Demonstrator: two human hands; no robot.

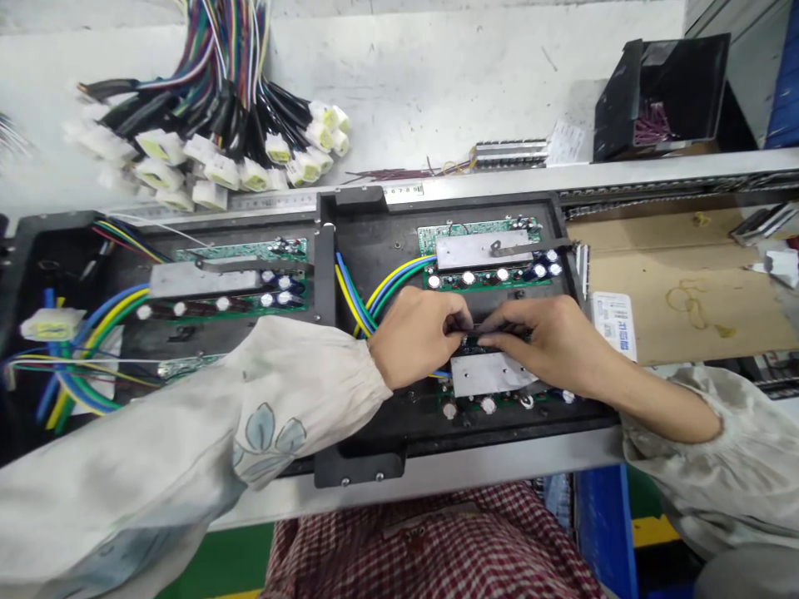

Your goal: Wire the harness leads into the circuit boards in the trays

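My left hand point(415, 333) and my right hand point(549, 337) meet over the near circuit board point(493, 387) in the black tray point(374, 453) in front of me. Both hands have fingers pinched together on a small dark part point(478, 339) at the board's upper edge, just above its metal plate point(483, 374). What the fingertips hold is mostly hidden. A second green circuit board point(487, 258) with a metal plate and round capacitors lies at the far side of the same tray. Blue, yellow and green wires point(362, 299) run from it toward my left hand.
Another black tray point(62, 241) at left holds a similar board point(230, 283) and coloured wires with a white connector point(53, 324). A harness bundle of white connectors point(212, 158) lies behind. Cardboard point(680, 283) sits on the right, a black bin point(662, 91) at back right.
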